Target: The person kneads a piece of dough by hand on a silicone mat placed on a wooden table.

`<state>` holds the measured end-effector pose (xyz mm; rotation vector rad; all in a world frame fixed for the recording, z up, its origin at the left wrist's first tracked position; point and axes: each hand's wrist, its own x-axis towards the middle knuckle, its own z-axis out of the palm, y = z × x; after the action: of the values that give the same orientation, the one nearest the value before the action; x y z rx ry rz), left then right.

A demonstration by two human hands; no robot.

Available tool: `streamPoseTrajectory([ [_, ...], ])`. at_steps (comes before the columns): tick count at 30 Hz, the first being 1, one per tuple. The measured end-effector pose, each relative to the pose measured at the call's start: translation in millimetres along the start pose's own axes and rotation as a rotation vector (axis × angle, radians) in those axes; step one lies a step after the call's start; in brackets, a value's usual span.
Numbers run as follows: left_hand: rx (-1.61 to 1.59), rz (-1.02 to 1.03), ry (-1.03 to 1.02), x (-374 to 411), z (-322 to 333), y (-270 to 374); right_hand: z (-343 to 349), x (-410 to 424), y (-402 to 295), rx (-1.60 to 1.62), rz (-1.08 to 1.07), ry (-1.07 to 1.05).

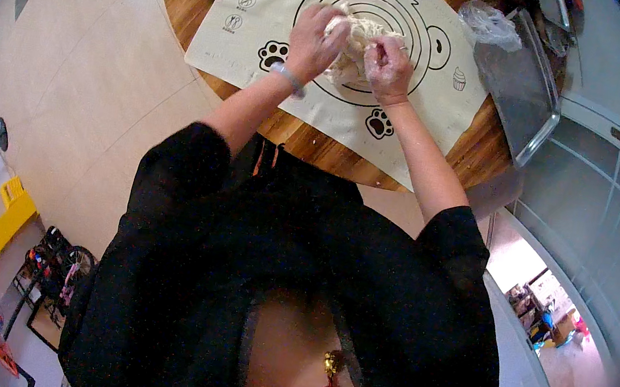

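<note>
A lump of shaggy, pale dough (362,30) lies on a cream-coloured baking mat (229,51) printed with rings, a cartoon animal outline and paw prints. My left hand (317,37) curls over the dough's left side, and some of it shows between thumb and fingers. On the right side, my right hand (388,68) is closed like a fist against the dough, its fingers bent into the ragged edge. Both hands carry whitish dough residue. A pale band (287,79) circles my left wrist. The undersides of the fingers are hidden.
The mat lies on a round wooden table (305,139) whose near edge is close to my body. At the table's right stand a metal tray (515,86) and a crumpled clear plastic bag (491,27). Beyond them is a sliding glass door (599,169).
</note>
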<state>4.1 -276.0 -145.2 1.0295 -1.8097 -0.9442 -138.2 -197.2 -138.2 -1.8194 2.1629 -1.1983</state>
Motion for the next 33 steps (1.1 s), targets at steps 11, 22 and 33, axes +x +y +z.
streamPoseTrajectory([
  [11, 0.247, 0.258, -0.140, -43, 29, -32, 31, -32, 6, -0.210, 0.146, 0.048],
  [22, 0.267, 0.284, -0.514, 39, 41, -58, 38, 15, 59, -0.348, 0.033, -0.107],
  [33, -0.028, -0.162, -0.432, 58, 44, -54, 0, 66, 79, 0.600, 0.852, -0.533],
])
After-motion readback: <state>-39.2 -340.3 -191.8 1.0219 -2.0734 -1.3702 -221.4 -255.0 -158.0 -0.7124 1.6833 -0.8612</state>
